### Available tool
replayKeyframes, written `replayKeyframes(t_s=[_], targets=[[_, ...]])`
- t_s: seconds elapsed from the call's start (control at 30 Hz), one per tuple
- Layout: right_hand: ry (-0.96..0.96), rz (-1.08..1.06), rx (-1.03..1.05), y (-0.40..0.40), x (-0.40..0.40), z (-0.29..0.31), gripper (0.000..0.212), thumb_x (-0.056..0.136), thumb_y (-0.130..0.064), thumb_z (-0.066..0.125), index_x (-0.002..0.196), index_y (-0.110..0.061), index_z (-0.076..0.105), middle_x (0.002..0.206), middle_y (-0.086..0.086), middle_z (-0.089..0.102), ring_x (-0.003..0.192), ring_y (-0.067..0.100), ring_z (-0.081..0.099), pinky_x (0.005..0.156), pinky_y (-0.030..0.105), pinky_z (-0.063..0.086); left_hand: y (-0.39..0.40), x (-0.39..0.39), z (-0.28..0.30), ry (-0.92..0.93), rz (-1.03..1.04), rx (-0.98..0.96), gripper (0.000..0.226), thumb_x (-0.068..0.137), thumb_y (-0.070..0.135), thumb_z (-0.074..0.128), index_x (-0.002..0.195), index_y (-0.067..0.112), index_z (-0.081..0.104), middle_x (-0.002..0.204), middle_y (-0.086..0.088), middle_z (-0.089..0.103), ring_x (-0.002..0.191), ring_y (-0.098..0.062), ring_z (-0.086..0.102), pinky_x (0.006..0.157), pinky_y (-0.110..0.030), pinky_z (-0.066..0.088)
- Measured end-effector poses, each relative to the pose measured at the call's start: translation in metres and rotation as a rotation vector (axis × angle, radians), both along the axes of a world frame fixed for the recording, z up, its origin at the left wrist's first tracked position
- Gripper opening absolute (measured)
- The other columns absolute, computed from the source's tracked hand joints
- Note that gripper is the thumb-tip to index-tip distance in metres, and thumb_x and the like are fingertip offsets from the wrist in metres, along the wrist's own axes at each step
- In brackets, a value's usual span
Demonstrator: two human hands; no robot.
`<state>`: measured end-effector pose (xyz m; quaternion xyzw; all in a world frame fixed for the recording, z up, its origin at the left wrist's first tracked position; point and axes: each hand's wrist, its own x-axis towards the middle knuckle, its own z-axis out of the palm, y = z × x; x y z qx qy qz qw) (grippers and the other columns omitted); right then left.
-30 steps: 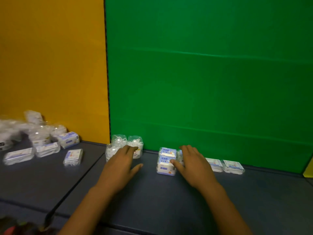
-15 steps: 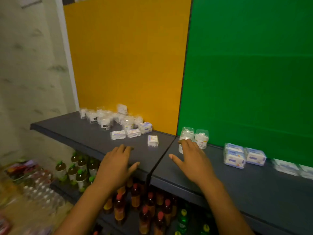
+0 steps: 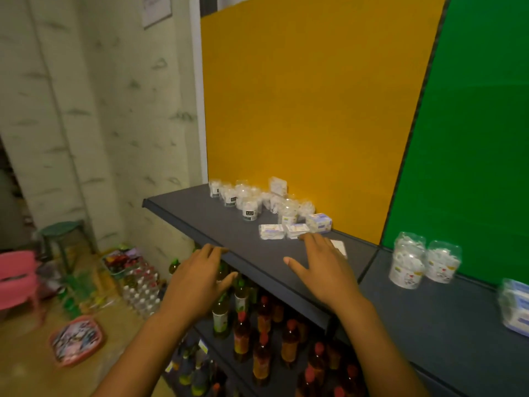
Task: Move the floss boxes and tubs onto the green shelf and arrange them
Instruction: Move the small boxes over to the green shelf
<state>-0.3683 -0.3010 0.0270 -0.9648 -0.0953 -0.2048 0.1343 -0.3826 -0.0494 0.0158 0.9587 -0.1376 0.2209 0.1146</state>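
Left hand: I see it palm down, fingers spread wide, holding nothing, out past the front edge of the shelf with the yellow back.
Right hand: palm down over that same shelf, fingers splayed, nothing in its grasp; I can't tell whether the palm touches the surface.
Lower shelf: I make out bottles with red and green caps standing in rows beneath both hands.
Flat box: I note it lies just past the right hand's fingertips, partly hidden by them.
Yellow-backed shelf: dark grey board; two flat floss boxes lie side by side just beyond the right hand, with a thicker box behind them near the yellow panel.
Tubs on yellow side: a loose cluster of clear tubs farther back, near the rear left of that board; labels too blurred for me to read.
Green shelf: to the right of the seam; two clear tubs stand upright, touching, near the green panel.
Stacked boxes: at the right frame edge on the green shelf, blurred and cut off.
Floor, far left: a pink chair and a green stool stand by the wall.
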Motion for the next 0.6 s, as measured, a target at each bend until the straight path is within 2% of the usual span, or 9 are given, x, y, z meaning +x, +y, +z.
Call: replayKeyframes(t_s=[0.13, 0.23, 0.37, 0.6], targets=[[0.001, -0.002, 0.013, -0.005, 0.046, 0.001, 0.058, 0.095, -0.059, 0.046, 0.138, -0.02, 0.041, 0.138, 0.0, 0.046, 0.127, 0.022, 0.043, 0.096, 0.036, 0.045, 0.0, 0.041, 0.002, 0.026, 0.016, -0.004, 0.057, 0.09, 0.056, 0.048, 0.137, 0.024, 0.042, 0.131, 0.001, 0.049, 0.114, -0.018, 0.052, 0.086, -0.032, 0.051], [-0.045, -0.018, 0.038, -0.017, 0.082, 0.007, 0.05, 0.094, -0.056, 0.051, 0.129, -0.02, 0.048, 0.128, 0.001, 0.051, 0.12, 0.024, 0.047, 0.089, 0.036, 0.044, -0.005, 0.084, 0.015, 0.032, 0.014, -0.019, 0.057, 0.091, 0.056, 0.047, 0.138, 0.024, 0.041, 0.133, 0.001, 0.047, 0.119, -0.018, 0.049, 0.093, -0.033, 0.048], [-0.076, -0.062, 0.071, -0.034, 0.126, 0.012, 0.051, 0.092, -0.055, 0.055, 0.13, -0.021, 0.049, 0.131, 0.0, 0.053, 0.121, 0.022, 0.047, 0.093, 0.036, 0.045, -0.024, 0.134, 0.025, 0.016, -0.014, -0.044, 0.054, 0.092, 0.054, 0.048, 0.137, 0.026, 0.04, 0.134, 0.002, 0.047, 0.119, -0.017, 0.05, 0.093, -0.033, 0.048], [0.014, -0.091, 0.111, -0.043, 0.177, -0.009, 0.046, 0.095, -0.051, 0.053, 0.131, -0.022, 0.049, 0.132, 0.0, 0.053, 0.12, 0.02, 0.048, 0.092, 0.034, 0.046, -0.045, 0.194, -0.009, 0.12, -0.068, -0.142, 0.047, 0.091, 0.052, 0.051, 0.133, 0.03, 0.045, 0.132, 0.006, 0.05, 0.116, -0.014, 0.052, 0.09, -0.033, 0.05]])
